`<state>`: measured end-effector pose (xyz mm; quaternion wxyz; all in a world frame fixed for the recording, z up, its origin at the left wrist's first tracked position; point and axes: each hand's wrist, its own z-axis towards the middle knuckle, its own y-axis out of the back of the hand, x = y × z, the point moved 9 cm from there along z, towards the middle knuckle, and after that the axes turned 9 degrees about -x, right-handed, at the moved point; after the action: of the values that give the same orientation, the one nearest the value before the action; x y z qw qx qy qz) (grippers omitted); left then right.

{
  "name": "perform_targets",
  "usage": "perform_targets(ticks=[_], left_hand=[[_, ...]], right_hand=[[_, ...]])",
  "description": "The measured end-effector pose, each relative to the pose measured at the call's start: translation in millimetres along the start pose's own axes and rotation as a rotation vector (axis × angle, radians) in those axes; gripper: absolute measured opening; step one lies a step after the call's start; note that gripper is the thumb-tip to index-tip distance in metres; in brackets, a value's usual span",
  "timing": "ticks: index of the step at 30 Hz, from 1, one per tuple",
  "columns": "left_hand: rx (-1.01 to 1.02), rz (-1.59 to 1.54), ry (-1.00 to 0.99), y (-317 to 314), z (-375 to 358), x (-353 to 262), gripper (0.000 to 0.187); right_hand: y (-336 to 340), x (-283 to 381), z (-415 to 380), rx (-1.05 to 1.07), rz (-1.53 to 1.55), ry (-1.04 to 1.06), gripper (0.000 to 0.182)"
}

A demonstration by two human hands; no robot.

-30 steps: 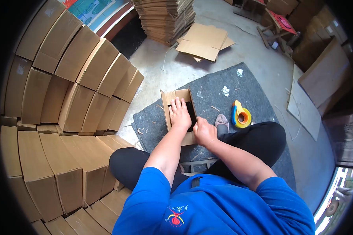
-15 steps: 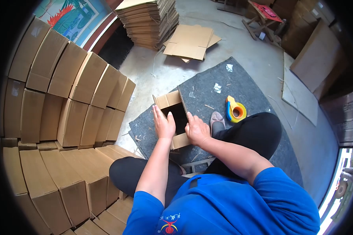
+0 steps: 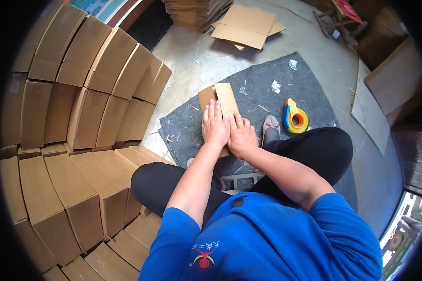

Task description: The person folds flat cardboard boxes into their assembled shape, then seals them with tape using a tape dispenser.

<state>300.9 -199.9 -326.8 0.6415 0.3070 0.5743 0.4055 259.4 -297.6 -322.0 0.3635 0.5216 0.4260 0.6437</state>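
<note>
Between my legs, on the dark mat, stands a small cardboard box with its top flaps folded inward and a gap between them at the far end. My left hand lies on the left flap, fingers stretched forward. Beside it, my right hand rests on the right flap with its fingers spread, and the two hands touch near the middle. The near part of the box is mostly hidden under my hands. A yellow, orange and blue tape dispenser lies to the right, past my shoe.
Stacked cardboard boxes form a wall at my left. Flat cardboard sheets lie beyond the mat, near a tall flat stack. Scraps dot the mat. A wooden stool and leaning boards are at the right.
The box's upright side flaps have been folded down over its opening. Both hands have moved from its sides onto the top and come together. The view has shifted.
</note>
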Motion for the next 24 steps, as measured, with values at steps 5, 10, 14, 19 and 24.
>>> perform_targets(ticks=[5,10,14,19,24], left_hand=[[0.036,0.091,-0.01,5.3,4.0,-6.4,0.059],[0.024,0.208,-0.07,-8.4,-1.6,4.9,0.06],[0.017,0.241,-0.072,-13.2,-3.1,5.9,0.06],[0.004,0.194,-0.059,-14.1,-4.5,10.3,0.059],[0.013,0.148,-0.038,-14.2,-5.5,9.3,0.06]], right_hand=[[8.0,-4.9,7.4,0.156,0.09,-0.005,0.07],[16.7,11.0,-8.7,0.351,-0.066,0.097,0.08],[4.2,10.2,-12.1,0.326,-0.14,0.139,0.084],[22.1,19.2,3.0,0.346,-0.137,0.108,0.055],[22.0,8.1,60.3,0.538,-0.147,0.024,0.033]])
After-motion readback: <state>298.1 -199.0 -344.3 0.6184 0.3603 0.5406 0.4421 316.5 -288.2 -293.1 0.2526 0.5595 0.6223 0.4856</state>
